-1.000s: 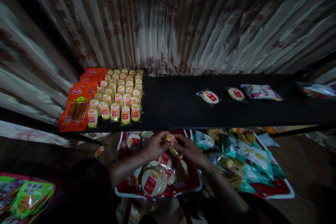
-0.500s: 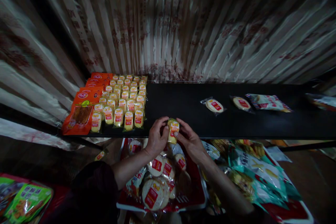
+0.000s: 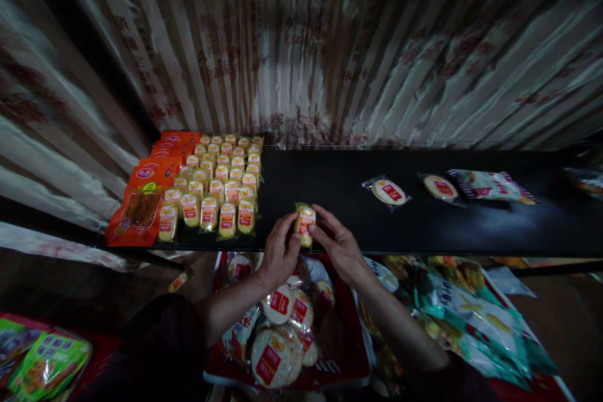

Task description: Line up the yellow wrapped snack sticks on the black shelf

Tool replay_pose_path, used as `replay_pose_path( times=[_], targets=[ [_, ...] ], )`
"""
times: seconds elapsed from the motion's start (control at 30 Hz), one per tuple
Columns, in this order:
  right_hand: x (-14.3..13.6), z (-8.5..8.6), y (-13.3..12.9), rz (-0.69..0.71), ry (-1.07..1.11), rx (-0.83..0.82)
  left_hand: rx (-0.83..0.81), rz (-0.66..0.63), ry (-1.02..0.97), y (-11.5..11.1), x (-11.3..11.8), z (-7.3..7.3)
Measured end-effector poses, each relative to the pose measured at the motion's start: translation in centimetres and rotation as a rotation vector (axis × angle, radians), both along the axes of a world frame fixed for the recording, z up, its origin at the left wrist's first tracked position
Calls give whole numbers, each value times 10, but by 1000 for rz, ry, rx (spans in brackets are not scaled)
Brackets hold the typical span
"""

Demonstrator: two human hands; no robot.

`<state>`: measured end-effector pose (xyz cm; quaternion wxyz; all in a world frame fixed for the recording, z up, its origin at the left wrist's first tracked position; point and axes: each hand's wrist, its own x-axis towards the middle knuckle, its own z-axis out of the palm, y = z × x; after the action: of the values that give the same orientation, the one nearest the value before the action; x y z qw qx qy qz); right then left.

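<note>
Between my two hands a small yellow wrapped snack (image 3: 306,225) with a red and white label stands upright at the front edge of the black shelf (image 3: 320,182). My left hand (image 3: 281,250) pinches its left side, and my right hand (image 3: 338,244) grips its right side with thumb and fingers. Rows of the same yellow packets (image 3: 227,220) stand at the left of the shelf, beside overlapping orange bags (image 3: 141,201). Farther right lie two round wrapped crackers (image 3: 389,191) and a striped packet (image 3: 492,186).
Below the shelf, a red basket (image 3: 342,377) holds round wrapped crackers. Another basket at the right holds green and white bags (image 3: 471,308). Green bags (image 3: 47,364) lie at the lower left, and a small packet (image 3: 179,281) is on the floor. Pleated sheeting (image 3: 301,44) hangs behind.
Both hands have moved slightly forward and left with the yellow snack, bringing it over the shelf's front edge. The camera view has shifted a little.
</note>
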<state>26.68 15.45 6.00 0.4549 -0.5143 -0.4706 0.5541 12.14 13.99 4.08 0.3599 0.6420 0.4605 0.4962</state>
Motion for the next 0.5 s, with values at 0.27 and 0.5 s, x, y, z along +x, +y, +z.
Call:
replay_pose_path(
  times=[0.27,0.5],
  targets=[
    [-1,-8,0,50,30,40,-75,39,-58,4,-2,-1],
    [-6,-13,2,-5,113,46,-91,86,-71,9,-3,1]
  ],
)
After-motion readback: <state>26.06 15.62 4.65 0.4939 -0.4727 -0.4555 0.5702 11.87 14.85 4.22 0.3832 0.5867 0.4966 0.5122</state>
